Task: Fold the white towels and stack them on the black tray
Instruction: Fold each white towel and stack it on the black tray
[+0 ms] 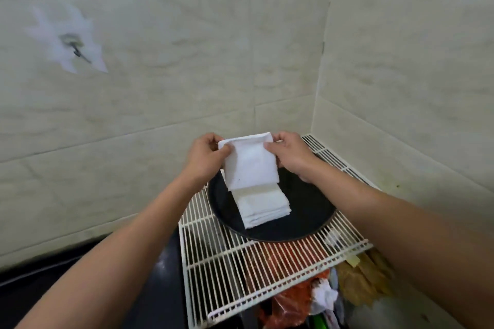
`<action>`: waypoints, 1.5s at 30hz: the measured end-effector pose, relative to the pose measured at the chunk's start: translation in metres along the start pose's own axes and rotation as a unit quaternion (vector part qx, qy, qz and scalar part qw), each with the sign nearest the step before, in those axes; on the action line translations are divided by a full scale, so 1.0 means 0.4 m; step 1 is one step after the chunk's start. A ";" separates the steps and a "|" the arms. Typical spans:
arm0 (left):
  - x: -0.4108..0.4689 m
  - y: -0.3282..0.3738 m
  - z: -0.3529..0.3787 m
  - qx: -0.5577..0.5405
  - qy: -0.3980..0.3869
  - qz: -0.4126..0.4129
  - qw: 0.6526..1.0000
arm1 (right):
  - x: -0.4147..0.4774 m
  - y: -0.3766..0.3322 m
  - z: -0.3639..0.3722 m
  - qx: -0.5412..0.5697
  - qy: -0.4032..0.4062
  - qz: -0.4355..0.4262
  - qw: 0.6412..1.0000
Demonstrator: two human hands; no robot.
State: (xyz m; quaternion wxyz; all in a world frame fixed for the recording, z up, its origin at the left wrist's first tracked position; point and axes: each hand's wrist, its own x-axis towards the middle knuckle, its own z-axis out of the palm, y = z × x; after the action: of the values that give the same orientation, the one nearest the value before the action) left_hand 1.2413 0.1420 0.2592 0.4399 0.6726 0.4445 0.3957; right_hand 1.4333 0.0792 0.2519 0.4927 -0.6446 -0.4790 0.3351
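I am holding one folded white towel (250, 165) up by its two top corners, and I am doing it this way so that the cloth is hanging flat and square under its own weight, its folded layers staying together rather than sagging open. I am keeping it directly over the stack of folded towels (262, 205) that is sitting near the middle of the black tray (302, 211), which I judge is lining it up so it can come down edge to edge on the pile. The towel's lower edge is overlapping the far end of the stack in my view, though I cannot tell whether it is touching there or hanging just above. The tray itself is resting on a white wire rack (240, 262) pushed into the corner of the tiled wall (160, 88), which is giving it a level seat, with red bags (288, 302) and other clutter showing through the bars underneath. My left hand (205, 157) is pinching the upper left corner, thumb lying across the front face and the other fingers curled behind the cloth. My right hand (291, 157) is mirroring it on the upper right corner, thumb pressing the front and fingers wrapping round the back. Both hands are clamped on the towel, neither one touching the tray or the stack.
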 end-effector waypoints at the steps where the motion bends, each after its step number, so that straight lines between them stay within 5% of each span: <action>1: 0.034 -0.003 0.005 -0.008 0.009 -0.007 1.000 | 0.038 -0.006 0.007 0.000 0.011 0.009 1.000; 14: 0.296 -0.187 0.044 0.075 0.047 -0.092 0.992 | 0.341 0.144 0.147 -0.207 0.034 0.054 0.976; 21: 0.282 -0.253 0.044 0.246 0.061 -0.028 0.967 | 0.316 0.185 0.153 -0.402 0.004 0.006 0.915; 24: 0.254 -0.249 0.037 0.310 0.097 0.118 0.938 | 0.307 0.183 0.137 -0.417 0.035 -0.114 0.901; 27: 0.229 -0.261 0.041 0.403 0.017 0.243 0.882 | 0.296 0.183 0.132 -0.455 -0.027 -0.211 0.864; 30: 0.219 -0.297 0.047 0.464 -0.090 0.161 0.866 | 0.287 0.213 0.134 -0.509 -0.136 -0.164 0.834; 38: 0.220 -0.323 0.050 0.437 -0.100 0.139 0.883 | 0.282 0.220 0.126 -0.482 -0.169 -0.105 0.853; 45: 0.140 -0.253 0.012 0.417 0.011 0.175 0.892 | 0.221 0.163 0.075 -0.464 -0.065 -0.138 0.872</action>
State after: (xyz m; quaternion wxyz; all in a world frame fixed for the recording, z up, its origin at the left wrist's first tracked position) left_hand 1.2370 0.2158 0.1703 0.0378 0.8565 0.4487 0.2522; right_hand 1.4530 0.1689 0.1844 0.1456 -0.7030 -0.6947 0.0436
